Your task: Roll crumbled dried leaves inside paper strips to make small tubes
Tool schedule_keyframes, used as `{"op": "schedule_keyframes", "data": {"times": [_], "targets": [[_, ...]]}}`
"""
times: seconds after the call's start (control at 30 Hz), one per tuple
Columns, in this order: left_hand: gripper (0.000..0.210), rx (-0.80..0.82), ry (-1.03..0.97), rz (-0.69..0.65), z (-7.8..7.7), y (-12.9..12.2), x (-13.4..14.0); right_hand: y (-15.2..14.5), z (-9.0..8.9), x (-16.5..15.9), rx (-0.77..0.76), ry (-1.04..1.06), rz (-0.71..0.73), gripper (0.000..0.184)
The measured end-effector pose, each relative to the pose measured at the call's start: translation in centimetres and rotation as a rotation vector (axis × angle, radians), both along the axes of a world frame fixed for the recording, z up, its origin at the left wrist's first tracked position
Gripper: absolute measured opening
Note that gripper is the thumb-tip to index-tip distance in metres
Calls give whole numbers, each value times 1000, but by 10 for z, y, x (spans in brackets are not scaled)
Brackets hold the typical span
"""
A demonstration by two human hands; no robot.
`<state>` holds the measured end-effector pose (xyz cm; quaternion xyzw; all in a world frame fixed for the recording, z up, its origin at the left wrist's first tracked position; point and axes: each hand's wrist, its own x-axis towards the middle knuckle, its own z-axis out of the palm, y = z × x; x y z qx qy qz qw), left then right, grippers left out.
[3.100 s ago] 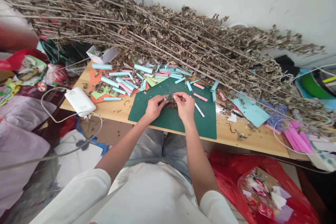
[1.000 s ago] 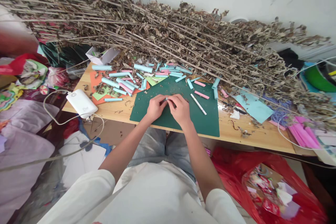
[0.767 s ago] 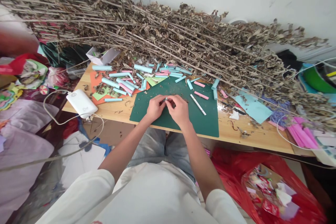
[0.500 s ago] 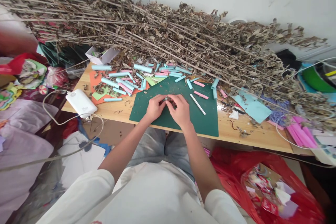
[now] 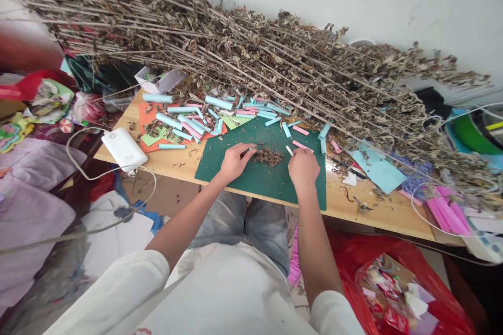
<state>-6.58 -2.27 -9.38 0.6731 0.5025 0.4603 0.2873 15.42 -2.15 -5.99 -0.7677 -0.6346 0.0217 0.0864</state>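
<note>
My left hand [image 5: 234, 162] pinches a small paper tube [image 5: 252, 147], seen nearly end-on, over the green cutting mat [image 5: 212, 167]. Most of that tube is hidden in my fingers. Beside its tip lies a small heap of crumbled dried leaves [image 5: 269, 156]. My right hand [image 5: 304, 168] is closed around a thin white stick [image 5: 290, 151] on the mat's right side; only the stick's far end shows. Just beyond my right hand is a pink paper tube [image 5: 302, 145].
Rolled blue paper tubes [image 5: 168, 121] and pink ones crowd the table's back left. Dried leafy stalks [image 5: 236, 52] span the back. A white power bank [image 5: 124, 149] with a cable sits left. A red bag of scraps [image 5: 346, 256] stands below right; blue paper [image 5: 377, 165] lies right.
My right hand has left the left hand, moved right and taken hold of the white stick lying on the mat. The heap of crumbled leaves, hidden before, now shows.
</note>
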Motion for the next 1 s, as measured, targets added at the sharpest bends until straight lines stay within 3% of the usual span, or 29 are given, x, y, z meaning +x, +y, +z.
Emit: {"op": "schedule_keyframes", "data": {"times": [0.13,0.2,0.27,0.37,0.43,0.53,1.0], "targets": [[28,9,0,-5,0,0,0,3,10,-7,-80,-30,3,22],[27,10,7,-11,1,0,0,0,19,-9,-19,35,-26,23],[27,13,11,-18,2,0,0,-7,32,-14,142,198,-21,24],[27,18,9,-32,3,0,0,-21,50,-33,400,625,104,23],[28,27,14,-30,3,0,0,-28,56,-51,474,898,167,21],[29,44,45,-19,3,0,0,-32,58,-74,508,1078,224,19],[29,37,32,-34,0,0,-1,-25,48,-80,499,955,311,16]]}}
